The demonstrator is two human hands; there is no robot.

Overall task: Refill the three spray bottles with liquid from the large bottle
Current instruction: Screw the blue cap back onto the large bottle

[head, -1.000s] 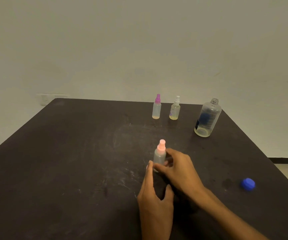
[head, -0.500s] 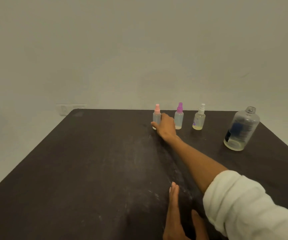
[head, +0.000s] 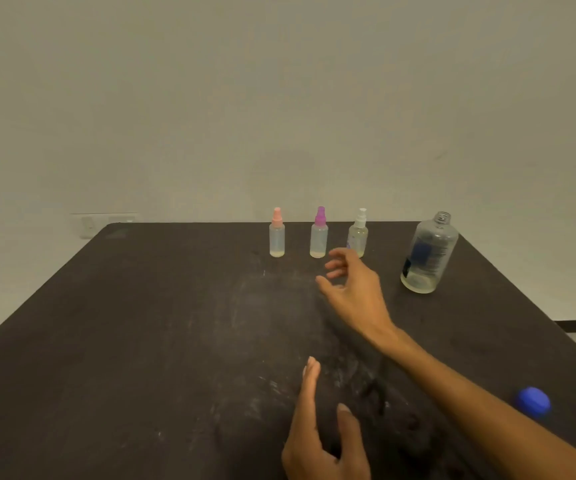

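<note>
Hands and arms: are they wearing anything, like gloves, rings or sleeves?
Nothing shows on them. The right hand is bare, with no glove, ring or watch, and its forearm is bare all the way to the picture's edge. The left hand is bare too, with short plain nails; its wrist is cut off by the frame.

Landmark: large bottle (head: 429, 252), uncapped, upright near the table's (head: 141, 341) far right edge. Left of it, three spray bottles stand in a row, pink-capped (head: 276, 233), purple-capped (head: 319, 233), white-capped (head: 358, 233), with gaps between them; the right hand (head: 355, 292) hangs loosely in front of the white one. Nearer than the large bottle only the blue cap (head: 533, 402) and left hand (head: 317, 441) occupy the tabletop; its left half is bare.
</note>
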